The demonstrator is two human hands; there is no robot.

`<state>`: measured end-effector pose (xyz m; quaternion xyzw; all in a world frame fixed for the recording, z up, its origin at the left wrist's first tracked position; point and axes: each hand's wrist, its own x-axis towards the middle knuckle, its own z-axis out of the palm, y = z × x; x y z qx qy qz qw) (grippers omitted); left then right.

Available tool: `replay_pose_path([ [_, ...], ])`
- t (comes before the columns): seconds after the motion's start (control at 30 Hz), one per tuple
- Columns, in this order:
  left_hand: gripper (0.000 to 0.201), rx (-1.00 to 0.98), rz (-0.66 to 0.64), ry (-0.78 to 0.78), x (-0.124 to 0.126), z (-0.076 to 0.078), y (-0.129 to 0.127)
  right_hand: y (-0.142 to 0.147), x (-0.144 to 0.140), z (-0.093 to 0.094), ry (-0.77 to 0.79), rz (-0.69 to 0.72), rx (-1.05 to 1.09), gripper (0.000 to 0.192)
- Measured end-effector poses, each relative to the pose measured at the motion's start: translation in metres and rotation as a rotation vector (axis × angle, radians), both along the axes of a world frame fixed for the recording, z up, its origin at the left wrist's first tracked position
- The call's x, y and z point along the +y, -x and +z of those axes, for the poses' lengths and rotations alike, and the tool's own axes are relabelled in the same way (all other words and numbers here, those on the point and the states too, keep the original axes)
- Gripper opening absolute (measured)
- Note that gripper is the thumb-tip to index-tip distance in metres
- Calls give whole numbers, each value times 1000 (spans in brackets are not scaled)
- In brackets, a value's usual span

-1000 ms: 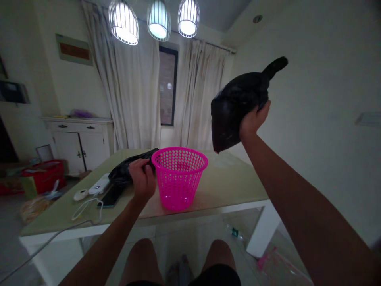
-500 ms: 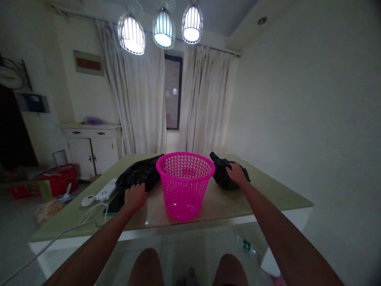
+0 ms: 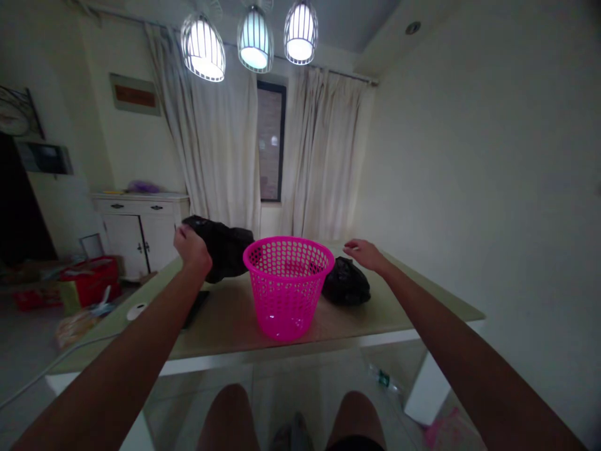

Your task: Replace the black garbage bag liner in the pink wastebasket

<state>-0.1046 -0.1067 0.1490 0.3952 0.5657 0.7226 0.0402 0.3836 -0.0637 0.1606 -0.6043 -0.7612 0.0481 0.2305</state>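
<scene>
A pink perforated plastic basket [image 3: 287, 307] stands upright on the table between my hands. To its left, my left hand [image 3: 193, 252] is closed on the edge of a black plastic bag [image 3: 228, 254], lifted off the tabletop and hanging toward the basket. My right hand [image 3: 365, 254] hovers right of the basket with its fingers stretched out, holding nothing that I can see. Just below it, a bunched black plastic bag [image 3: 348, 285] rests on the table against the basket's right side.
The green-edged table [image 3: 422, 300] carries a dark flat device [image 3: 196, 308] and a round white object [image 3: 136, 311] with a cable at left. A plastic bottle [image 3: 384, 378] lies on the floor below. Behind are a white cabinet [image 3: 162, 235] and curtains.
My left hand has risen and moved left, lifting the left bag off the table. My right hand has let go of the right bag and moved up slightly; that bag has settled lower.
</scene>
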Motion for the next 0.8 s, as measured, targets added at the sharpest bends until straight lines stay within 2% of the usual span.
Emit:
replay_pose_path([
  [0.07,45,-41,10,-177,-6,37,-5,25,-13,25,-164,95,185,29],
  [0.13,46,-27,-67,-346,-16,70,-19,55,-29,45,-283,212,317,28],
  [0.2,36,-85,-364,-719,-31,97,-41,88,-46,58,-329,359,411,41],
  [0.27,30,-37,-492,-764,-48,115,-71,123,-62,64,-307,479,478,69],
  [0.33,28,-57,-766,-745,-66,126,-103,154,-73,67,-262,550,532,95],
  [0.37,31,-28,-866,-704,-76,129,-117,167,-77,68,-246,570,551,100],
  [0.4,32,28,-927,-640,-85,131,-129,177,-79,69,-243,580,548,97],
  [0.47,35,280,-906,-476,-103,136,-145,186,-79,71,-267,542,474,65],
  [0.53,37,588,-744,-343,-117,142,-150,181,-73,73,-314,415,369,30],
  [0.57,37,707,-641,-306,-124,145,-149,173,-69,73,-334,326,334,24],
  [0.63,35,812,-465,-299,-132,151,-144,151,-60,70,-367,153,317,27],
  [0.7,33,798,-402,-308,-137,153,-140,128,-52,64,-373,45,295,33],
  [0.73,33,773,-427,-305,-138,152,-140,118,-49,60,-359,17,260,34],
  [0.8,35,707,-579,-274,-137,148,-143,102,-47,51,-316,-13,152,32],
])
